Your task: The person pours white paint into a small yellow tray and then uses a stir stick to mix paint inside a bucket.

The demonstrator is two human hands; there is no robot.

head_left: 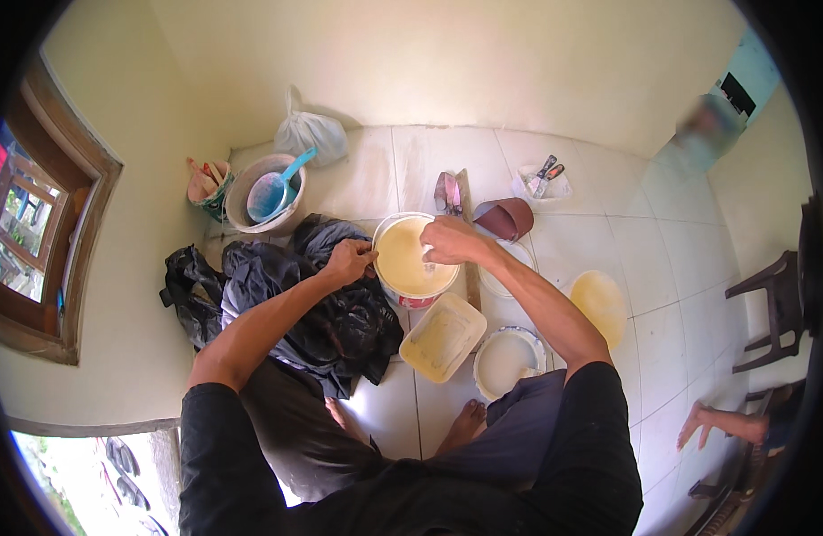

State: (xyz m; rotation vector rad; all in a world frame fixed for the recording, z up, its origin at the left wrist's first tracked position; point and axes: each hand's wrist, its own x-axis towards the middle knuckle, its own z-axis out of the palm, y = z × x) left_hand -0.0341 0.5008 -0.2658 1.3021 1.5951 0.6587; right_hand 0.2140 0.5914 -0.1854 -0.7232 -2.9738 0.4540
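My left hand (351,259) grips the rim of a white paint bucket (404,290) at its left side. The bucket holds pale yellow paint (398,255). My right hand (449,239) is closed on a small pale tool (428,266) over the paint; what kind of tool it is I cannot make out. Just below the bucket lies a cream rectangular tub (443,339) smeared with yellow. A round tub of white stuff (505,362) sits to its lower right, and dark plastic sheeting (313,330) is heaped at the left.
Tiled floor, walls. A bucket (246,214) with blue dipper (277,192), white sack (309,134), small tool pot (206,192), scrapers in a container (545,179), maroon item (503,219), yellow round lid (597,308). A chair (773,313) and another person's bare foot (697,420) are at right.
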